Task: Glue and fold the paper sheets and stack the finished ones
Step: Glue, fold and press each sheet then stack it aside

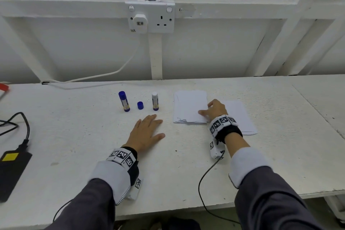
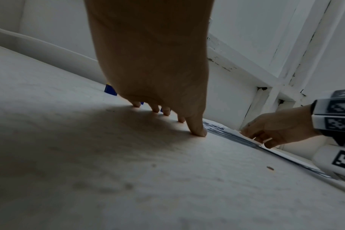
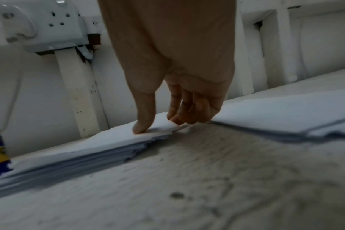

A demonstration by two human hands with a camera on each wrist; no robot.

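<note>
Paper stack (image 1: 190, 106) lies on the bench (image 1: 74, 136), right of the glue sticks (image 1: 155, 101); my right hand (image 1: 214, 110) pinches its near corner, fingers (image 3: 175, 105) curled under, while my left hand (image 1: 145, 134) rests flat, spread on the bench

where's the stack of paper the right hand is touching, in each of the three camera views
Head: stack of paper right of centre, under the right hand.
Left wrist: thin sliver at right, beyond the left hand.
Right wrist: centre-left, under the thumb.
Shared landmark: the right hand resting on it.
</note>
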